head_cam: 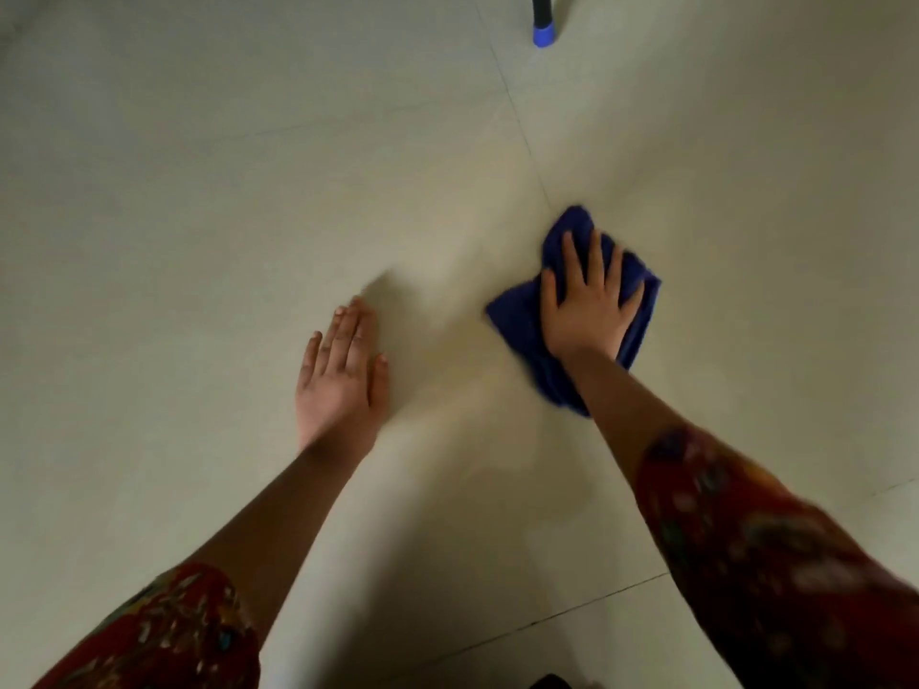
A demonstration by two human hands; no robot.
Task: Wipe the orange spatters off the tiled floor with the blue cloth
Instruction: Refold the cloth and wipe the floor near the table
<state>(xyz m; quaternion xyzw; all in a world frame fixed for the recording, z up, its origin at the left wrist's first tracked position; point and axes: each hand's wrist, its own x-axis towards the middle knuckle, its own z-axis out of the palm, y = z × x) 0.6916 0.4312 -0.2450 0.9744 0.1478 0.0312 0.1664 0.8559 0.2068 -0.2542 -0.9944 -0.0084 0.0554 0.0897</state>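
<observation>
The blue cloth (517, 315) lies crumpled on the pale tiled floor (248, 191), right of centre, beside a grout line. My right hand (587, 300) presses flat on top of it with fingers spread. My left hand (343, 380) rests flat on the bare floor to the left, fingers straight and together, holding nothing. No orange spatters stand out on the tiles; the frame is blurred by motion.
A dark furniture leg with a blue foot cap (543, 32) stands at the top right. Grout lines cross the floor near the cloth and at the lower right. A small dark object (552, 682) peeks in at the bottom edge.
</observation>
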